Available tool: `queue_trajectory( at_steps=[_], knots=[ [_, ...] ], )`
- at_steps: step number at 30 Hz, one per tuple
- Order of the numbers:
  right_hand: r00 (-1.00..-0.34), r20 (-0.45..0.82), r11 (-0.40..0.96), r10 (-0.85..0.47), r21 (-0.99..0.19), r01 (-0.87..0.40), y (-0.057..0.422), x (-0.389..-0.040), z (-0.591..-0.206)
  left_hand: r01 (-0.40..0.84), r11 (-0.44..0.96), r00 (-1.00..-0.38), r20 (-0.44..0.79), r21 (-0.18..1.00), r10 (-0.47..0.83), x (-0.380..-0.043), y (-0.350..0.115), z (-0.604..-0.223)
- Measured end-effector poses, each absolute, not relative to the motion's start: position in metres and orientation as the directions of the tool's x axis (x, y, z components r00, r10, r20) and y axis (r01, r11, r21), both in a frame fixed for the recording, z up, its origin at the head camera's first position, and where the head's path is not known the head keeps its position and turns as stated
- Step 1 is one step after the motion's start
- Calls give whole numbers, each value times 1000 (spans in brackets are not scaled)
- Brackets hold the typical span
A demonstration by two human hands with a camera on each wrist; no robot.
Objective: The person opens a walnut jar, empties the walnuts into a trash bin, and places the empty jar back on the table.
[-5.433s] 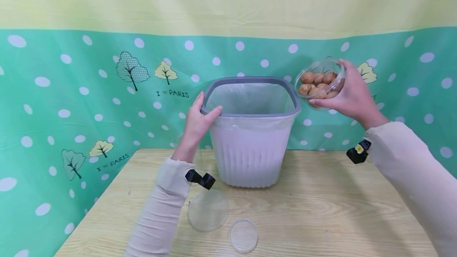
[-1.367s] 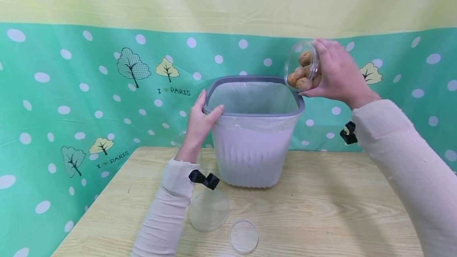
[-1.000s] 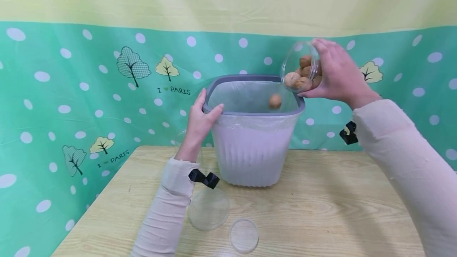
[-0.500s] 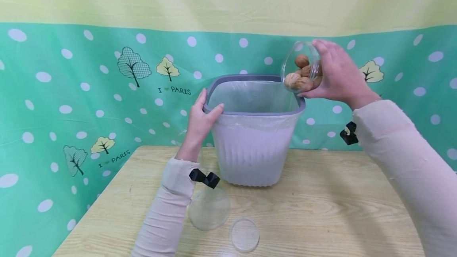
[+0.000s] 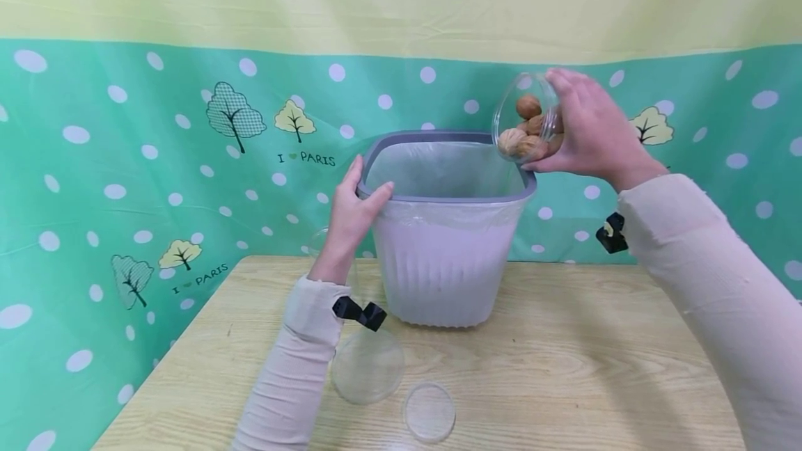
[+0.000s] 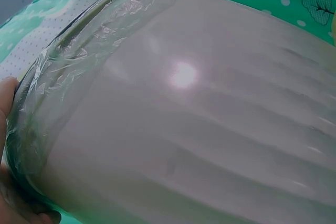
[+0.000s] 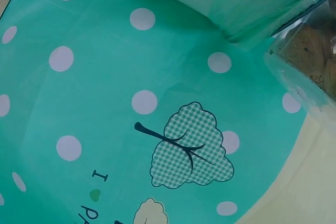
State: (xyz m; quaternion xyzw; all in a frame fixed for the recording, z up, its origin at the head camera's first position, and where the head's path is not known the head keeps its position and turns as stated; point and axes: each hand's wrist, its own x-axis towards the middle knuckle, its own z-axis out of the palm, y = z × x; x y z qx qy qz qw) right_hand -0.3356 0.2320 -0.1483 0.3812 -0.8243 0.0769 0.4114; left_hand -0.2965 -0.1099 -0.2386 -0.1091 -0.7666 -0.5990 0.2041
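A white ribbed trash bin with a grey rim and a clear liner stands on the table. My left hand grips the rim at its left corner, thumb on the front edge; fingertips show at the edge of the left wrist view. My right hand holds a clear round plastic container, tipped on its side with its mouth over the bin's right rim. Several walnuts lie inside the container. In the right wrist view, part of the container with walnuts shows at the right edge. The bin's bottom is hidden.
Two clear round lids, a larger one and a smaller one, lie on the wooden table before the bin. Behind the left wrist stands a clear container, mostly hidden. A green and yellow dotted cloth hangs behind.
My right hand has raised the container and tipped it leftward over the rim. One walnut fell into the bin about a second ago. The remaining walnuts shifted slightly; my left hand stayed on the rim.
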Motion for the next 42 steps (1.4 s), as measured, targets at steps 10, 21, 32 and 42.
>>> queue_trajectory(
  at_steps=[10,21,32,42],
  knots=[
    [-356,738,682,-573,190,-706,233,-329,-142,398,258,-900,430,880,-78,-295,-110,-238],
    [-332,721,686,-608,266,-677,236,-332,-144,400,262,-899,432,878,-76,-294,-110,-237],
    [-324,726,670,-606,247,-701,233,-330,-142,409,264,-894,442,873,-74,-295,-111,-238],
    [-356,735,695,-577,213,-686,237,-329,-142,404,273,-895,439,873,-80,-294,-110,-238]
  ],
)
